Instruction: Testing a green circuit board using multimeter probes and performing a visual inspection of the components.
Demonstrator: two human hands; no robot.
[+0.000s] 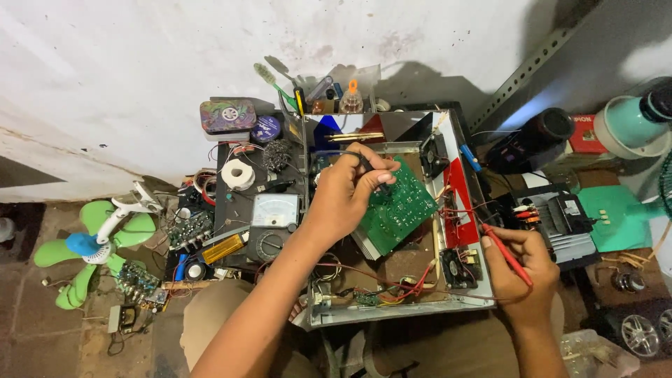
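Now | left hand black probe on circuit board | right hand red probe

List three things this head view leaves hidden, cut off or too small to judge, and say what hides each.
1. Black probe tip: the left hand covers where it meets the green circuit board.
2. Red probe: its tip is too small to show what it touches; the right hand covers its rear.
3. Analog multimeter: needle reading too small.
4. Teal fan: cut off by the right edge.

Green circuit board; red probe; green fan; white tape roll.
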